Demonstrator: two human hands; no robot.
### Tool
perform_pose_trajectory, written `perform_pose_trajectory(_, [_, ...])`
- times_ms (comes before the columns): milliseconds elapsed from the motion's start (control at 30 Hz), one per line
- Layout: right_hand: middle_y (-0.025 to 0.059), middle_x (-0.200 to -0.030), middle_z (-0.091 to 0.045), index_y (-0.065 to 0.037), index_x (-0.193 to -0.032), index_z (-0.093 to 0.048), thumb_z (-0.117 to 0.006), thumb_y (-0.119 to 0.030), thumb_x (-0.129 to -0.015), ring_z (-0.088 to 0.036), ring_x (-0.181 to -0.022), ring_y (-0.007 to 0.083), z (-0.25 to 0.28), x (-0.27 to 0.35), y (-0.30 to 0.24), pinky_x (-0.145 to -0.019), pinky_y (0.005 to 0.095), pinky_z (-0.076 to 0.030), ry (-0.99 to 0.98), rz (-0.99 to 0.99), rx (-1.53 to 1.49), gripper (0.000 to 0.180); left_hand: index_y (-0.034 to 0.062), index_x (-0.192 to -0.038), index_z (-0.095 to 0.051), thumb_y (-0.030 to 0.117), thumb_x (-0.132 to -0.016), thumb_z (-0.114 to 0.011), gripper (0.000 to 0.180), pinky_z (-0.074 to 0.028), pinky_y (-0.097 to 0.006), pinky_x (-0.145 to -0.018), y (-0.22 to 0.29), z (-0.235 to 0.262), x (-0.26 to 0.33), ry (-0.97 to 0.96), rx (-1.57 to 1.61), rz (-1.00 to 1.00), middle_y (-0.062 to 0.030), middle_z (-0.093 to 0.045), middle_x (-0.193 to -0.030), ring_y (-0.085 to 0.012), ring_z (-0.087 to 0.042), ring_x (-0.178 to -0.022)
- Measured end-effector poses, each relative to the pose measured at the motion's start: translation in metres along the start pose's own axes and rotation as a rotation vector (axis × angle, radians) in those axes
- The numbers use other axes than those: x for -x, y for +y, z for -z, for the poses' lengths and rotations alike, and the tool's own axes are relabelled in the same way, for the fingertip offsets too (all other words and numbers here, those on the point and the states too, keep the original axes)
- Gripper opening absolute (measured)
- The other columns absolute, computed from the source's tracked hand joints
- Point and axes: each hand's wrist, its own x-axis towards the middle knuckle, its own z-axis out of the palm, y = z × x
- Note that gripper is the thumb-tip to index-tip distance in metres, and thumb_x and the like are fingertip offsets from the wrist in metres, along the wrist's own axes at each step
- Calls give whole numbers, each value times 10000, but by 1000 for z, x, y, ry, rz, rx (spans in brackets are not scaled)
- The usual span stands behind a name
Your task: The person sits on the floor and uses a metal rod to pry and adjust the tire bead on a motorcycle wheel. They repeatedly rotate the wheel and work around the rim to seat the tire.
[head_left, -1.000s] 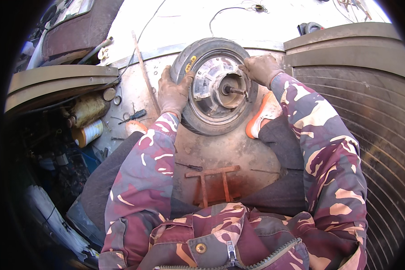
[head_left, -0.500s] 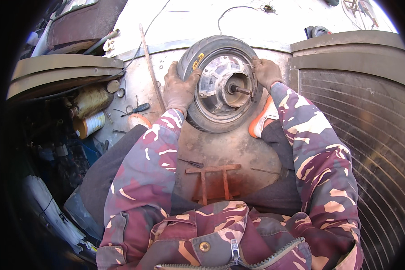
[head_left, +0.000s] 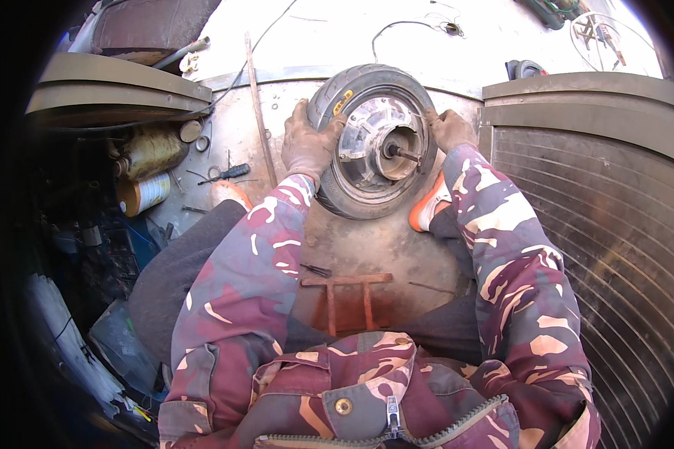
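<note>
A scooter wheel (head_left: 369,194) with a black tyre and a silver metal hub stands on the floor ahead of me, its hub side tilted up toward me. From the middle of the open round hub (head_left: 398,153) an axle sticks out. My left hand (head_left: 309,144), in a brownish work glove, grips the tyre's left side, thumb over the sidewall. On the upper right edge, my gloved right hand (head_left: 452,132) holds the tyre with bent fingers; its fingertips are partly hidden. A yellow label (head_left: 342,102) shows on the tyre near my left hand.
A rusty metal frame (head_left: 348,280) lies between my legs, with small tools near it. To the left are a long wooden stick (head_left: 259,112), a screwdriver (head_left: 232,171) and a yellow-and-white tub (head_left: 144,194). A ribbed brown shutter panel (head_left: 591,172) stands at the right.
The wheel has shifted slightly right and turned a little clockwise, its label moving with it. Both hands stay on the tyre. The whole view has also shifted a little.
</note>
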Motion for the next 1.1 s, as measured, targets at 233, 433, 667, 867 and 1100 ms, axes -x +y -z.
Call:
perform_pose_trajectory(233, [174, -1143, -786, -94, -1119, -799, -615, -516, -1054, -765, -1086, 357, 39, 5, 1, -971, 499, -572, 37, 620, 388, 465, 85, -1614, -463, 593, -880, -800, 954, -497, -480, -1157, -6, -3, -2, 1, -7, -22, -256, -560, -1502, -408, -597, -1379])
perform_pose_trajectory(433, [152, -977, -783, -44, -1119, -778, -559, -474, -1108, -777, -939, 318, 15, -9, -1, -853, 464, -586, -202, 290, 25, 483, 72, -1619, -453, 609, -878, -788, 975, -497, -486, -1154, -6, -1, -1, 7, -1, -27, -264, -555, -1501, -409, -594, -1380])
perform_pose_trajectory(667, [-3, -671, -578, -46, -980, -766, -648, -499, -1077, -459, -484, 163, -22, -15, 1, -482, 358, -417, -524, -388, -1120, 477, 78, -1626, -441, 608, -880, -787, 979, -496, -489, -1154, -4, 0, -1, -15, 5, -8, -266, -545, -1513, -417, -592, -1380])
perform_pose_trajectory(867, [71, -735, -665, -2, -959, -789, -664, -517, -1051, -601, -556, 182, -17, -28, 12, -518, 351, -495, -243, 29, -380, 538, 69, -1628, -435, 625, -885, -775, 988, -495, -501, -1154, -5, 0, -1, -23, -14, -3, -267, -543, -1508, -420, -585, -1386])
perform_pose_trajectory(1100, [27, -656, -547, 9, -939, -761, -616, -460, -1071, -503, -491, 180, -1, -15, -2, -473, 365, -460, -465, -132, -679, 508, 63, -1628, -434, 621, -894, -774, 983, -495, -496, -1157, -7, 0, -1, -8, -12, -27, -270, -548, -1497, -418, -585, -1387])
